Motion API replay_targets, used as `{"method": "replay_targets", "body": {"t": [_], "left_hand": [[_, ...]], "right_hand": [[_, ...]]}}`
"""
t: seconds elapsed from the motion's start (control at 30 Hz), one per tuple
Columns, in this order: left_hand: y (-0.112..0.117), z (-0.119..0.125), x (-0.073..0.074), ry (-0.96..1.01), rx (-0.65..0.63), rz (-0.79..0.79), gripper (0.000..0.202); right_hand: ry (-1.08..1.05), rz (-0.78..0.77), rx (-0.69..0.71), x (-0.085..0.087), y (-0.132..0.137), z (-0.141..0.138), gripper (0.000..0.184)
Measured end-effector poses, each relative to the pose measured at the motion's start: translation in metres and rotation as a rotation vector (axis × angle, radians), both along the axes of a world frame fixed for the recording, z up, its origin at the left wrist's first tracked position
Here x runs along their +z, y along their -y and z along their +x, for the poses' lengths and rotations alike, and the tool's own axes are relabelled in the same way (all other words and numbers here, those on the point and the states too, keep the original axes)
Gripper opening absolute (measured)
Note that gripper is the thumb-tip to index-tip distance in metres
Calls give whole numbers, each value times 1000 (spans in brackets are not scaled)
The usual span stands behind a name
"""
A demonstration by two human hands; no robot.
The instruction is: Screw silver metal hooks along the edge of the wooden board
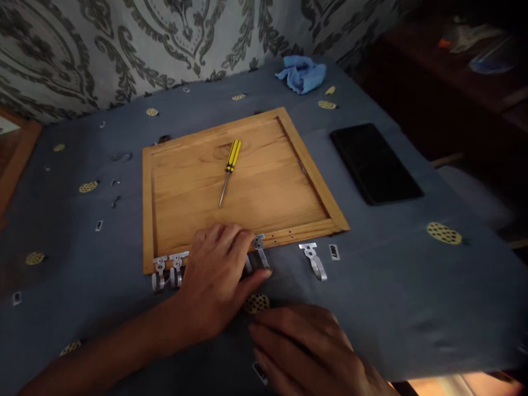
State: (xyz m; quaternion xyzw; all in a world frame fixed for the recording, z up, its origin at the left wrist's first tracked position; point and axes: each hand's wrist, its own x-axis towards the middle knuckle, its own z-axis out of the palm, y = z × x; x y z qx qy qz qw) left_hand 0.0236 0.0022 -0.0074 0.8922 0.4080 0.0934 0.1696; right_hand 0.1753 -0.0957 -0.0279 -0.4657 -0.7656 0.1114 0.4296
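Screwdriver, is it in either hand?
No, the yellow-handled screwdriver lies on the wooden panel, apart from the left hand and the right hand.

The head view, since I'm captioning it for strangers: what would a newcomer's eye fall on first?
Probably the yellow-and-black screwdriver, lying on the framed wooden panel near the middle of the picture. Next might come the silvery metal hooks along the panel's near edge, partly covered by the left hand. The flat black device stands out too, to the panel's right on the blue-grey tablecloth.
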Motion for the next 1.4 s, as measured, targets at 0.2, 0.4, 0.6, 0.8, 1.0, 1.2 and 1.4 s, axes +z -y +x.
{"method": "replay_targets", "body": {"t": [0.2,0.4,0.6,0.8,1.0,1.2,1.4], "left_hand": [[0,0,0,-2,-1,6,36],[0,0,0,-1,-5,-13,35],[0,-1,0,1,-2,-16,35],[0,2,1,-7,3,-21,35],[0,4,6,-51,19,-30,32],[0,5,6,-60,19,-11,31],[-1,5,5,-68,4,-2,32]], "right_hand": [[-30,-42,25,3,-1,-1,22],[-15,-74,-2,1,3,-1,18],[-27,-61,22,4,-2,-3,23],[-29,-18,-38,3,1,0,25],[270,13,-33,17,-25,35,20],[465,-9,83,7,-53,47,31],[429,-19,89,0,-53,45,30]]}}
